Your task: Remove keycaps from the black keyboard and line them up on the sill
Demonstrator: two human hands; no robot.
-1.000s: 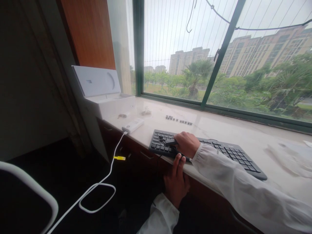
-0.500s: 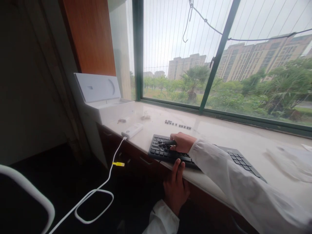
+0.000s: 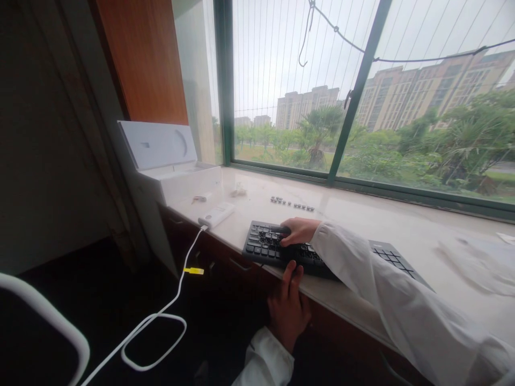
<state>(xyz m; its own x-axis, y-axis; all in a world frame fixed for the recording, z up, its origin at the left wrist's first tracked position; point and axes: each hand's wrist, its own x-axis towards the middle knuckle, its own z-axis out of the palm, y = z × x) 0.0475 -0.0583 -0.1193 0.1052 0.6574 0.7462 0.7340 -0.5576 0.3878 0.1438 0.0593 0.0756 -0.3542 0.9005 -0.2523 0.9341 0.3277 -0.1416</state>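
A black keyboard (image 3: 257, 250) lies along the front edge of the white sill, several of its switches bare of keycaps. Above its left half, my right hand (image 3: 300, 230) is closed around a dark-handled tool (image 3: 280, 229) that looks like a keycap puller; its tip is hard to make out against the keys. My left hand (image 3: 290, 305) comes up from below the edge, two fingers stretched out and touching the keyboard's front rim. Behind the keyboard, several loose keycaps (image 3: 292, 203) sit in rows on the sill.
An open white box (image 3: 189, 179) stands at the left end of the sill. Near it lies a white device (image 3: 217, 214) with a white cable (image 3: 181, 287) hanging down from it. Clear plastic (image 3: 475, 265) lies at the right. The window (image 3: 281, 134) rises behind.
My right hand has turned slightly, and the tool now lies flatter, its wire ends no longer plain to see. My left hand keeps its place at the rim. The view shifts slightly.
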